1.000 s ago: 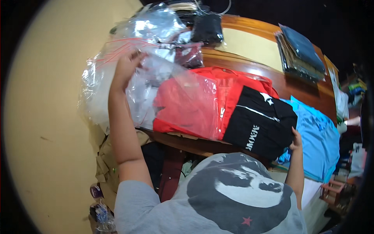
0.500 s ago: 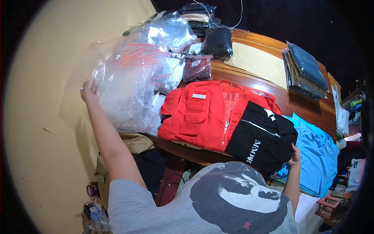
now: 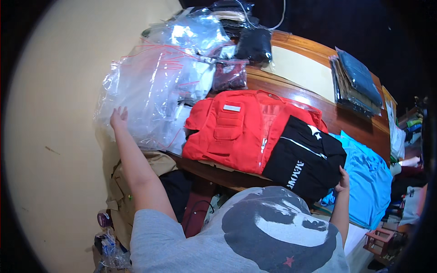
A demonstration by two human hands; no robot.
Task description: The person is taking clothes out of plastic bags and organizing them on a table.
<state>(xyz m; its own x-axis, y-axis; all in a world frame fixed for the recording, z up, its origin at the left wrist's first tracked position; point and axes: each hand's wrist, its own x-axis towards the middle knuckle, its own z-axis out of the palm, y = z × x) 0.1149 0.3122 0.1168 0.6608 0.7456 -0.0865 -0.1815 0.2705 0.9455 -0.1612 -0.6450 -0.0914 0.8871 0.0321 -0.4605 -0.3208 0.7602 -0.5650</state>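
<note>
My left hand point(image 3: 119, 119) rests at the left edge of a heap of clear plastic bags point(image 3: 150, 100) with red sealing strips, its fingers stretched out and apart. At the near right edge of a folded black zip garment point(image 3: 302, 159) with white print, my right hand point(image 3: 343, 179) has its fingers closed on the cloth. That black garment lies partly over a red vest point(image 3: 227, 129) with pockets and a zip. Light blue cloth point(image 3: 368, 177) is spread to the right, just past my right hand.
Bagged dark garments point(image 3: 357, 82) are stacked at the table's far right. A black packet point(image 3: 254, 45) and a dark red packet point(image 3: 230, 74) lie beyond the vest. A cream board point(image 3: 300, 68) lies on the wooden table point(image 3: 273, 84). Tan clothing point(image 3: 120, 195) hangs below my left arm.
My left hand has moved right and toward me. The bag film lifted along the wall has settled onto the heap. My right hand stays at the black garment.
</note>
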